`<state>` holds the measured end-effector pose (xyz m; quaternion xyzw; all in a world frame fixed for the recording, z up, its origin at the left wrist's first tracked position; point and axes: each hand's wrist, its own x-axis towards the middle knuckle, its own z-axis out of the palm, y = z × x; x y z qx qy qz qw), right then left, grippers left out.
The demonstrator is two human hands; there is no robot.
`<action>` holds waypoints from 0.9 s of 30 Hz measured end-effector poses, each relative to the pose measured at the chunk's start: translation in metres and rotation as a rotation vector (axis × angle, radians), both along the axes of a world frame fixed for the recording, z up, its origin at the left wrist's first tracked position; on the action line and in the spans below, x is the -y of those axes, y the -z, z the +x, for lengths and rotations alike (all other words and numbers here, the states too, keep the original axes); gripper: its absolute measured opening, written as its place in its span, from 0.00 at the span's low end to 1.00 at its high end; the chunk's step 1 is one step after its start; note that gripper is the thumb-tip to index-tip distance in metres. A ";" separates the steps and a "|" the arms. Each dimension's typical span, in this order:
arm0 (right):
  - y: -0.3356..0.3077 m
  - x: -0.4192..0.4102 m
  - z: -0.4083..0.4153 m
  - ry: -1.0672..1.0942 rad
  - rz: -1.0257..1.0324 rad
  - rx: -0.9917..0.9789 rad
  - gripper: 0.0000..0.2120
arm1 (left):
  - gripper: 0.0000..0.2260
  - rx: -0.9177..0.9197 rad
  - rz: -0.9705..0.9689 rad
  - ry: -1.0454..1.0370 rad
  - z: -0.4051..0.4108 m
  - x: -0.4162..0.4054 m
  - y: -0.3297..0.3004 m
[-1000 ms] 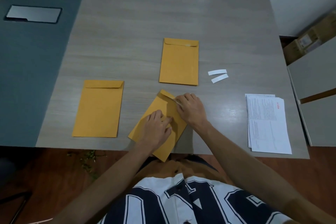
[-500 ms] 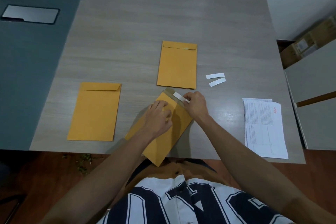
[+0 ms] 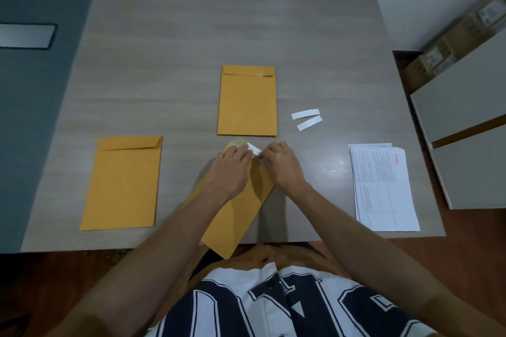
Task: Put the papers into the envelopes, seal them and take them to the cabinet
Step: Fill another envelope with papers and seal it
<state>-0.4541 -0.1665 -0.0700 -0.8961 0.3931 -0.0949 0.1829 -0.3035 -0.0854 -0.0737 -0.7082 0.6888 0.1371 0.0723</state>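
Left envelope (image 3: 123, 183): we see it lying flat with its flap folded down, near the table's (image 3: 191, 22) left border and just short of the front edge; bare tabletop separates it from the hands.
Left hand (image 3: 232, 169): we press it on the tilted envelope, fingers curled at the flap end; we think the fingertips pinch the flap, but they blur together.
Tilted envelope (image 3: 241, 208): we hold it slanted, its lower corner overhanging the front edge of the table, its flap end almost reaching the middle envelope.
White strip (image 3: 254, 148): we see it sticking up at the flap between both hands.
Middle envelope (image 3: 247, 101): flat, flap shut, with open tabletop beyond it.
Right hand (image 3: 283, 165): our fingers are curled and pinch the near end of the white strip.
Loose strips (image 3: 306, 119): two, side by side, right of the middle envelope.
Papers (image 3: 383, 186): a stack near the table's right edge, well apart from the hands.
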 end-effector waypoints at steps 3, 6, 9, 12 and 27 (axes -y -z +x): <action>0.004 -0.002 -0.016 -0.098 -0.097 0.002 0.09 | 0.27 0.019 0.004 -0.014 -0.003 0.002 0.000; 0.007 -0.006 -0.034 -0.143 -0.095 0.027 0.15 | 0.28 0.032 0.004 -0.045 -0.006 0.002 0.001; 0.008 -0.009 -0.045 -0.163 -0.089 0.028 0.18 | 0.30 0.028 0.003 -0.059 -0.009 0.001 0.002; 0.010 -0.011 -0.050 -0.157 -0.104 0.033 0.20 | 0.29 0.028 0.015 -0.060 -0.010 0.003 0.003; 0.003 -0.012 -0.038 -0.039 -0.069 0.048 0.08 | 0.31 -0.061 0.000 -0.182 -0.025 0.003 0.002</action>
